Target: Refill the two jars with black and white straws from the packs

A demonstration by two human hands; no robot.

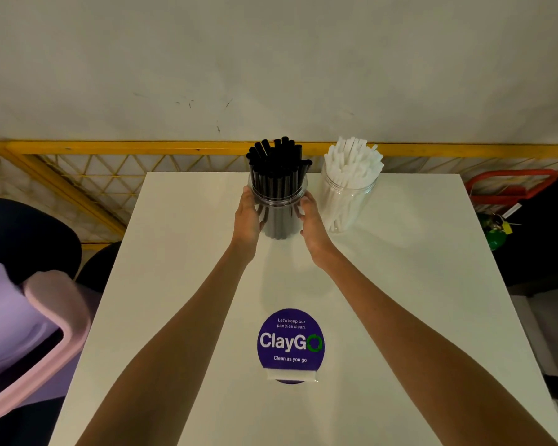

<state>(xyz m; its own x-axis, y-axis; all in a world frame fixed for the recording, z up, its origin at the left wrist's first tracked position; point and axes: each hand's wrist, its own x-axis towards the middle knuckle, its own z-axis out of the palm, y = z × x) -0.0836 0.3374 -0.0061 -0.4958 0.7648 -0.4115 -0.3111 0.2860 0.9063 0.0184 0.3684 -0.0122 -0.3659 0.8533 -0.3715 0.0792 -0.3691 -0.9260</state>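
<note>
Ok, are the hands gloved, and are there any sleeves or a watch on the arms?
No gloves: the left hand and right hand are bare, and no rings show. The left forearm and right forearm are uncovered too, with no sleeve, watch or band in view.

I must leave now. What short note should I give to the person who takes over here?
Left hand and right hand: each holds one side of the black-straw jar, at the far end of the table.
White-straw jar: upright just right of it, held by no hand.
Done: both jars look full.
Left: probably only to let go; no packs are in view.
</note>
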